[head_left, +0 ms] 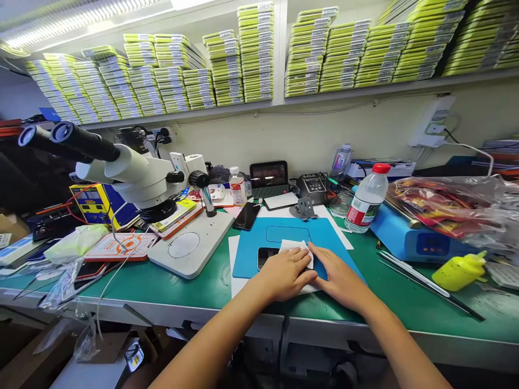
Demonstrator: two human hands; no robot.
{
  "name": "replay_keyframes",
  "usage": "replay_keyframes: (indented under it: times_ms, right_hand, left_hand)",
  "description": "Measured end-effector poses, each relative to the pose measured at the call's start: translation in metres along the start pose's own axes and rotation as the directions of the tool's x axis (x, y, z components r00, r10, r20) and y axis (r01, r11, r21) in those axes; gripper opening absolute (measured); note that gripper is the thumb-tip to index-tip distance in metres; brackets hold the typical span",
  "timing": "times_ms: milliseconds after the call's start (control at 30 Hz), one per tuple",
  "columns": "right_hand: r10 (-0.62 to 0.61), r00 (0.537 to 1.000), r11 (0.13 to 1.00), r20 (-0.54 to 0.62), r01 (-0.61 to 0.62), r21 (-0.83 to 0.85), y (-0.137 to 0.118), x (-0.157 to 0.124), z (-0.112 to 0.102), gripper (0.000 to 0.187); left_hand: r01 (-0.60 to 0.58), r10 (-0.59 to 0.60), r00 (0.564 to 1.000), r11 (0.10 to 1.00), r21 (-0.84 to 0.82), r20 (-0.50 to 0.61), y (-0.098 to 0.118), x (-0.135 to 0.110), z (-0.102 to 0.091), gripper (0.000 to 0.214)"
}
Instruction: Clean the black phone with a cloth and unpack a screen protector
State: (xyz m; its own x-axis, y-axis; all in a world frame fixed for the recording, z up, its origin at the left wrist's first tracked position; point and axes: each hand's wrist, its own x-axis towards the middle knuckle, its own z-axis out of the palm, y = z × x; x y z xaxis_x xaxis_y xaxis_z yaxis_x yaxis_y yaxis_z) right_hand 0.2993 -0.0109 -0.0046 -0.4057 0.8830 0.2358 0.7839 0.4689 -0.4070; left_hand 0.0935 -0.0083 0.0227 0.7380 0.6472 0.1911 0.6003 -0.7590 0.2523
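Both my hands rest on a blue work mat (251,254) at the front of a green bench. My left hand (286,274) lies flat, fingers together, pressing a white wipe (292,246) onto a dark phone (264,255) that shows only at its left end. My right hand (338,276) lies beside it on the mat, fingers stretched towards the wipe and touching its right edge. Most of the phone is hidden under the wipe and my left hand.
A white stereo microscope (138,175) on its base stands to the left. A second dark phone (246,215) lies behind the mat. A water bottle (367,198), a blue heater box (409,240) and a yellow squeeze bottle (460,270) sit to the right. Shelves of green boxes run above.
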Motion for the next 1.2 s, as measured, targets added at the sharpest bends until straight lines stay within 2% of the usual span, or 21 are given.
replay_keyframes:
  times_ms: [133, 267, 400, 533, 700, 833, 967, 1067, 1200]
  right_hand:
    - [0.030, 1.000, 1.000, -0.008, -0.030, 0.003, -0.006, 0.000, -0.003, 0.073]
    - [0.055, 0.998, 0.998, 0.007, -0.055, 0.002, -0.008, -0.001, -0.005, 0.071]
    - [0.042, 0.999, 0.999, 0.006, -0.042, -0.002, -0.008, -0.001, -0.005, 0.072]
    - [0.037, 0.999, 0.999, 0.020, -0.036, -0.020, -0.009, 0.000, -0.005, 0.072]
    - [0.042, 0.999, 0.999, 0.019, -0.041, -0.021, -0.010, 0.001, -0.003, 0.071]
    - [0.010, 1.000, 1.000, 0.003, -0.010, -0.019, -0.007, 0.002, 0.000, 0.070]
    - [-0.034, 0.999, 0.999, 0.006, 0.034, 0.001, 0.000, 0.002, 0.003, 0.073]
    - [-0.020, 1.000, 1.000, 0.015, 0.019, 0.019, 0.003, 0.002, 0.005, 0.079]
    - [-0.024, 1.000, 0.999, 0.001, 0.024, 0.024, 0.002, 0.003, 0.005, 0.073]
  left_hand:
    - [0.103, -0.103, 0.995, 0.995, 0.007, -0.001, -0.022, -0.019, -0.006, 0.057]
    - [0.204, -0.204, 0.979, 0.979, 0.016, -0.002, -0.039, -0.049, -0.017, 0.055]
    - [0.217, -0.216, 0.976, 0.976, 0.029, -0.020, -0.042, -0.077, -0.022, 0.054]
    - [0.235, -0.234, 0.972, 0.971, 0.030, -0.035, -0.036, -0.088, -0.019, 0.058]
    - [0.187, -0.187, 0.982, 0.982, 0.007, -0.013, -0.021, -0.069, -0.014, 0.059]
    - [0.103, -0.102, 0.994, 0.995, 0.004, -0.029, -0.002, -0.031, -0.006, 0.060]
    - [0.101, -0.101, 0.995, 0.995, -0.008, -0.025, 0.009, 0.003, 0.004, 0.062]
    - [0.136, -0.136, 0.990, 0.991, -0.007, -0.035, 0.013, 0.010, 0.009, 0.063]
    - [0.158, -0.159, 0.986, 0.987, -0.009, -0.057, 0.021, 0.001, 0.012, 0.066]
